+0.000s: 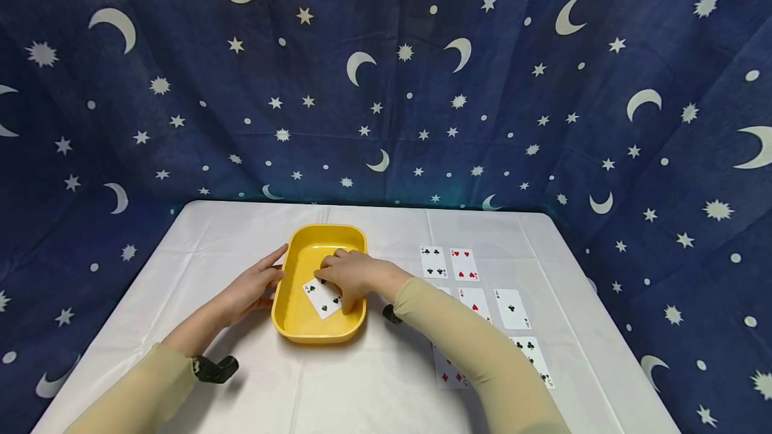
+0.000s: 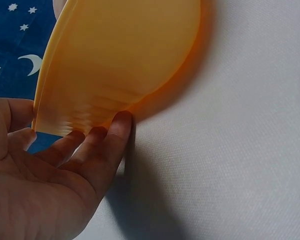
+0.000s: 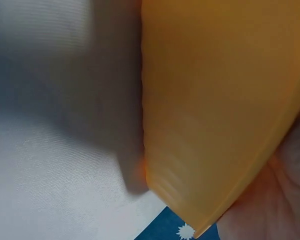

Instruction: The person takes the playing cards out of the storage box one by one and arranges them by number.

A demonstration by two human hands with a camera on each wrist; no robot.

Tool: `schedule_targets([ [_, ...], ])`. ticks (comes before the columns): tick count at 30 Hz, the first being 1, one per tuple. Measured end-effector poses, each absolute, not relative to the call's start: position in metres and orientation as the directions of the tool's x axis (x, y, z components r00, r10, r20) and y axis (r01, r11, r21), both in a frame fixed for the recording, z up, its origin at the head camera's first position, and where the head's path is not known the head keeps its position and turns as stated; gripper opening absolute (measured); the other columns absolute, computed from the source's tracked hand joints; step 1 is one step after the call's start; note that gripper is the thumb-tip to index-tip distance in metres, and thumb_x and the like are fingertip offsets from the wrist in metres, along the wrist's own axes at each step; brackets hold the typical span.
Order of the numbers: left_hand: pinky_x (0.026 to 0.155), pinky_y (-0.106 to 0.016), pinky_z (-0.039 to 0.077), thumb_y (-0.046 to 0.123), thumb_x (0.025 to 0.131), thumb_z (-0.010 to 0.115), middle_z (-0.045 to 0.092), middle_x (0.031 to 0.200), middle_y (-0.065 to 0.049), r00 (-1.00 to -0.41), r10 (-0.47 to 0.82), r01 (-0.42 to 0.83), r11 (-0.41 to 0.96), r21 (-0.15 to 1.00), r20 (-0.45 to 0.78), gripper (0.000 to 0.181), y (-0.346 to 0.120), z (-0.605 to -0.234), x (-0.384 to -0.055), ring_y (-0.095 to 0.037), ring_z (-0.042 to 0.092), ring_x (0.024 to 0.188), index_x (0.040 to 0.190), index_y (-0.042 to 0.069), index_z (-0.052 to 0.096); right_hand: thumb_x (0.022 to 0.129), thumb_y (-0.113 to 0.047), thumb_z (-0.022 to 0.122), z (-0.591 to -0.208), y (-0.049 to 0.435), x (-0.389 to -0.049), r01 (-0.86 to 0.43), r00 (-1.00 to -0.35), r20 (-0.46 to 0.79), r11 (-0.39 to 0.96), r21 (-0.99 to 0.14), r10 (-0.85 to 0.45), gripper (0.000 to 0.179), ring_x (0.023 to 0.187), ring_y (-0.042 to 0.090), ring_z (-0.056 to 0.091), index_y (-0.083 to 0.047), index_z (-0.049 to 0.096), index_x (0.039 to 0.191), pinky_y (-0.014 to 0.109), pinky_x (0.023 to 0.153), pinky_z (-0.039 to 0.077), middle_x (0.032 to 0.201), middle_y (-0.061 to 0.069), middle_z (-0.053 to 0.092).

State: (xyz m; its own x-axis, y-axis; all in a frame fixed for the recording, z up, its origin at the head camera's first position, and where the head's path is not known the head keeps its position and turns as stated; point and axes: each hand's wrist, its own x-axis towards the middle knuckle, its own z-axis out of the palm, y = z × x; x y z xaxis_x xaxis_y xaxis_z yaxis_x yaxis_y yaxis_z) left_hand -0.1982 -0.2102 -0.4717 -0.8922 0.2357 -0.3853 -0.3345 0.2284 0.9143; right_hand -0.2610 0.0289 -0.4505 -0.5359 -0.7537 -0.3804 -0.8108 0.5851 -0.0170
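Note:
A yellow tray (image 1: 289, 313) with rounded corners stands on the white table. Inside it lies a playing card, apparently the four of spades (image 1: 319, 297), tilted askew. My right hand (image 1: 356, 276) reaches over the tray's right side and grips this card, fingers at its far edge and thumb by its right side. In the right wrist view the tray wall (image 3: 215, 100) covers the fingers, and only part of the palm shows. My left hand (image 1: 250, 290) touches the tray's left side; in the left wrist view its extended fingertips rest against the outer wall (image 2: 125, 50).
Right of the tray, face-up cards lie in rows: a four of clubs (image 1: 433, 262), a four of hearts (image 1: 464, 265), a red heart card (image 1: 475, 301), an ace of clubs (image 1: 512, 309), a diamonds card (image 1: 447, 375) and another clubs card (image 1: 532, 357). My right arm partly covers some. A starry curtain (image 1: 386, 86) hangs behind.

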Motion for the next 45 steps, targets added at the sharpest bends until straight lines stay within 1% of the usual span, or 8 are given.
schedule_targets([
  [7, 0.094, -0.044, 0.055, 0.024, 0.107, 0.042, 0.025, 0.164, -0.024, -0.894, 0.226, -0.333, 0.239, 0.912, -0.386, 0.067, -0.211, -0.473, -0.199, -0.036, 0.051, 0.129, 0.166, 0.033, 0.010, 0.074, -0.045, 0.091, -0.450, 0.028, -0.262, -0.801, -0.544, -0.383, 0.598, -0.028, -0.746, 0.086, 0.125, 0.015, 0.040, -0.030, 0.052, 0.149, 0.032, 0.106, 0.038, 0.145, -0.007, 0.046],
  [12, 0.093, -0.043, 0.056, 0.024, 0.107, 0.043, 0.027, 0.163, -0.024, -0.895, 0.216, -0.340, 0.232, 0.911, -0.389, 0.067, -0.211, -0.474, -0.200, -0.034, 0.053, 0.125, 0.166, 0.034, 0.012, 0.073, -0.046, 0.091, -0.451, 0.029, -0.261, -0.807, -0.541, -0.368, 0.590, -0.026, -0.756, 0.081, 0.122, 0.015, 0.041, -0.031, 0.056, 0.145, 0.030, 0.103, 0.039, 0.143, -0.008, 0.048],
  [19, 0.093, -0.042, 0.056, 0.024, 0.107, 0.042, 0.026, 0.163, -0.024, -0.894, 0.228, -0.333, 0.236, 0.913, -0.385, 0.067, -0.212, -0.473, -0.199, -0.034, 0.052, 0.126, 0.166, 0.033, 0.011, 0.073, -0.045, 0.092, -0.450, 0.031, -0.259, -0.811, -0.537, -0.344, 0.584, -0.041, -0.770, 0.074, 0.119, 0.014, 0.042, -0.030, 0.059, 0.138, 0.029, 0.102, 0.039, 0.137, -0.008, 0.052],
  [24, 0.094, -0.043, 0.055, 0.024, 0.108, 0.042, 0.026, 0.164, -0.023, -0.895, 0.233, -0.330, 0.230, 0.916, -0.381, 0.066, -0.213, -0.471, -0.199, -0.034, 0.052, 0.127, 0.166, 0.034, 0.012, 0.072, -0.044, 0.092, -0.450, 0.031, -0.258, -0.810, -0.539, -0.333, 0.584, -0.045, -0.773, 0.067, 0.116, 0.013, 0.042, -0.027, 0.060, 0.129, 0.029, 0.101, 0.039, 0.129, -0.009, 0.053],
  [29, 0.094, -0.043, 0.055, 0.025, 0.107, 0.042, 0.027, 0.164, -0.024, -0.892, 0.243, -0.329, 0.227, 0.917, -0.380, 0.067, -0.212, -0.472, -0.198, -0.034, 0.053, 0.127, 0.166, 0.033, 0.012, 0.072, -0.045, 0.091, -0.453, 0.031, -0.258, -0.816, -0.534, -0.330, 0.577, -0.039, -0.778, 0.061, 0.110, 0.013, 0.041, -0.026, 0.060, 0.122, 0.027, 0.097, 0.038, 0.118, -0.010, 0.052],
  [34, 0.094, -0.042, 0.055, 0.025, 0.107, 0.043, 0.026, 0.164, -0.023, -0.892, 0.230, -0.337, 0.235, 0.912, -0.389, 0.067, -0.213, -0.471, -0.199, -0.033, 0.053, 0.125, 0.166, 0.034, 0.012, 0.072, -0.046, 0.091, -0.453, 0.031, -0.255, -0.816, -0.534, -0.330, 0.577, -0.041, -0.779, 0.063, 0.106, 0.013, 0.042, -0.024, 0.058, 0.121, 0.027, 0.094, 0.038, 0.109, -0.010, 0.050],
  [38, 0.094, -0.042, 0.055, 0.024, 0.107, 0.042, 0.024, 0.164, -0.025, -0.893, 0.237, -0.329, 0.238, 0.914, -0.383, 0.067, -0.213, -0.470, -0.198, -0.034, 0.053, 0.125, 0.166, 0.033, 0.010, 0.071, -0.047, 0.091, -0.452, 0.032, -0.253, -0.814, -0.539, -0.328, 0.580, -0.035, -0.776, 0.065, 0.105, 0.013, 0.042, -0.023, 0.057, 0.121, 0.027, 0.094, 0.038, 0.104, -0.010, 0.049],
  [45, 0.095, -0.043, 0.055, 0.025, 0.107, 0.043, 0.025, 0.164, -0.024, -0.892, 0.236, -0.333, 0.234, 0.913, -0.386, 0.067, -0.211, -0.468, -0.196, -0.035, 0.052, 0.128, 0.166, 0.033, 0.011, 0.073, -0.051, 0.088, -0.453, 0.034, -0.251, -0.829, -0.527, -0.318, 0.559, -0.013, -0.788, 0.064, 0.107, 0.013, 0.042, -0.025, 0.059, 0.123, 0.028, 0.095, 0.038, 0.108, -0.010, 0.050],
])
